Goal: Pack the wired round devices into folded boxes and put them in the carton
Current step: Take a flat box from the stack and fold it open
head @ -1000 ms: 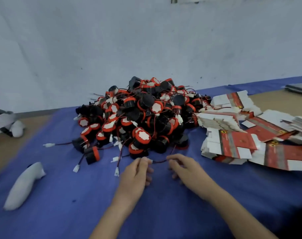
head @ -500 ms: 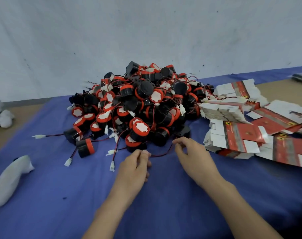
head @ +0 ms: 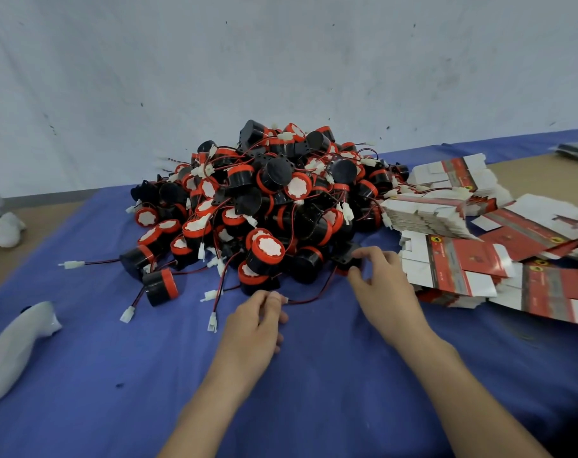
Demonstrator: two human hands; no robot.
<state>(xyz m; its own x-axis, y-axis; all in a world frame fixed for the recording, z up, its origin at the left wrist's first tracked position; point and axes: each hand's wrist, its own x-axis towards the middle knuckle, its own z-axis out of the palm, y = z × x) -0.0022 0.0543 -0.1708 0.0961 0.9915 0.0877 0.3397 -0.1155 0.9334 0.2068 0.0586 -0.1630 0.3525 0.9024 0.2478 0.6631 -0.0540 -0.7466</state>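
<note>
Head view: a blue cloth [head: 314,391] covers most of the table [head: 525,173], whose bare brown top shows at the far left and far right. A heap of round devices [head: 264,200], black with red bands and white faces, sits at the middle of the cloth's far edge against the pale wall [head: 281,61]. Red-and-black leads with white plugs trail out of it toward the near edge.

The right hand [head: 385,289] reaches to the heap's near right fringe. Its thumb and curled fingers grasp one black round device [head: 345,258] that rests on the cloth, touching its neighbours. From that device a red wire [head: 309,297] sags across the cloth to the left hand [head: 256,322], whose thumb and forefinger pinch the wire's end just in front of the heap. The other left fingers are curled under.

Stacks of flat unfolded boxes [head: 462,269], red, grey and white, lie fanned along the right edge, just beside the right hand. A white plastic object [head: 16,345] lies at the cloth's left edge, well apart from both hands.
</note>
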